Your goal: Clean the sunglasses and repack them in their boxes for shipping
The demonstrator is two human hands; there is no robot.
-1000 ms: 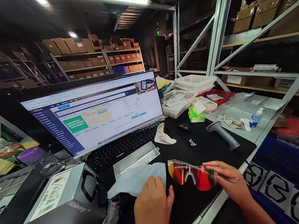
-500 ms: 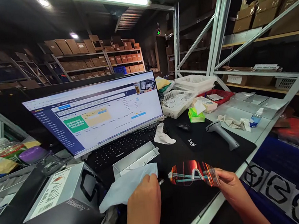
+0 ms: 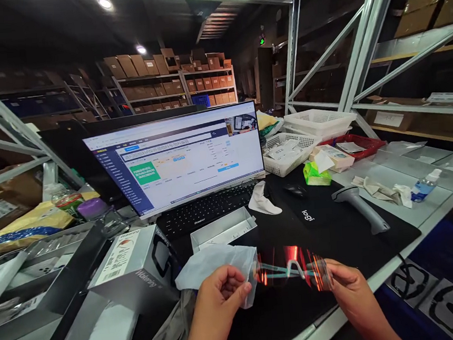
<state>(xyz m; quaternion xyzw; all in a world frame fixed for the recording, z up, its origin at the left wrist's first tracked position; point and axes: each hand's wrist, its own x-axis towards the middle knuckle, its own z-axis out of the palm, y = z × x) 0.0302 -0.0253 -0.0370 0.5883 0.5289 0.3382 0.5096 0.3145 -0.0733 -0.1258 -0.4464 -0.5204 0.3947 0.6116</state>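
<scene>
My right hand (image 3: 348, 286) pinches the right end of a pair of sunglasses (image 3: 294, 269) with a red-orange mirrored lens and folded pale arms. They are held level above the black desk mat. Between the fingers and thumb of my left hand (image 3: 225, 292) is the edge of a pale grey-blue pouch (image 3: 214, 263). The pouch's right edge meets the left end of the sunglasses; whether that end is inside it I cannot tell. Just behind the pouch lies an open silver box (image 3: 224, 233), and a white cloth (image 3: 264, 199) rests beyond it.
A grey barcode scanner (image 3: 360, 208) and a mouse (image 3: 295, 191) lie on the mat. The monitor (image 3: 194, 162) and keyboard (image 3: 206, 209) stand behind. Grey glasses boxes (image 3: 136, 273) fill the left side. White baskets (image 3: 288, 154) and a spray bottle (image 3: 426, 185) are at the right.
My left hand has turned and brought the pouch's edge right, up to the sunglasses' left end; a gap was there before. The camera view has swung left.
</scene>
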